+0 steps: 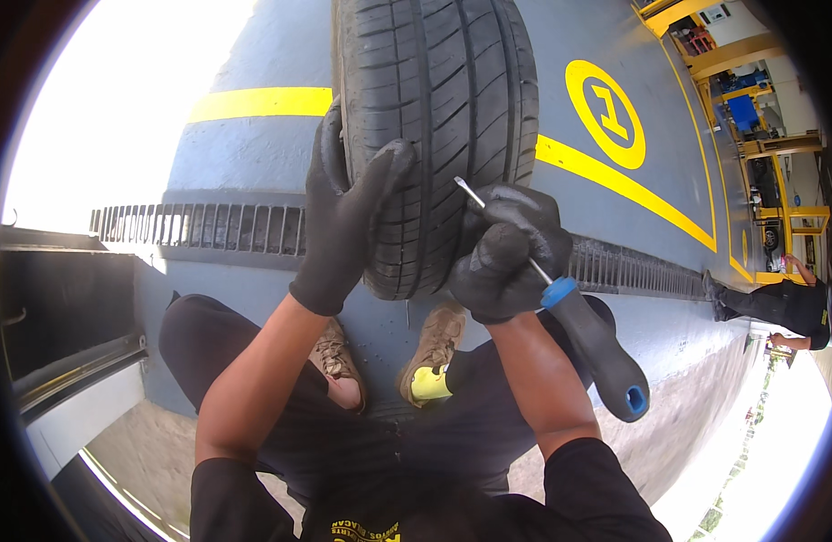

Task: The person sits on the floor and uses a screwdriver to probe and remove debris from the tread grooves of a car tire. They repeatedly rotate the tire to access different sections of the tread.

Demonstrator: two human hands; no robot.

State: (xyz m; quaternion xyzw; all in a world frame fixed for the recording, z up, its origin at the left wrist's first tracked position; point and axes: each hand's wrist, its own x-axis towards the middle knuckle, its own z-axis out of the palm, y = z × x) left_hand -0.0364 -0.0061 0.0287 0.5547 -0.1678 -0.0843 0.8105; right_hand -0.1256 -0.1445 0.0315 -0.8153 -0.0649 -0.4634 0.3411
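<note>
A black tyre (434, 117) stands upright on the floor in front of me, its grooved tread facing me. My left hand (348, 194), in a dark glove, grips the tyre's left edge, with the thumb lying on the tread and the fingers round the side. In my right hand (511, 253), also gloved, is a flat-blade screwdriver (596, 352) with a black and blue handle. The fingers are closed round its metal shaft, and its tip points up and left over the tread. The handle sticks out below the hand, toward my right forearm.
A slotted floor grate (208, 228) runs across behind the tyre's lower part. Yellow lines (624, 190) mark the grey-blue floor. My shoes (434, 343) are just below the tyre. At the far right stands another person (782, 312) in dark clothes, near yellow equipment (804, 219).
</note>
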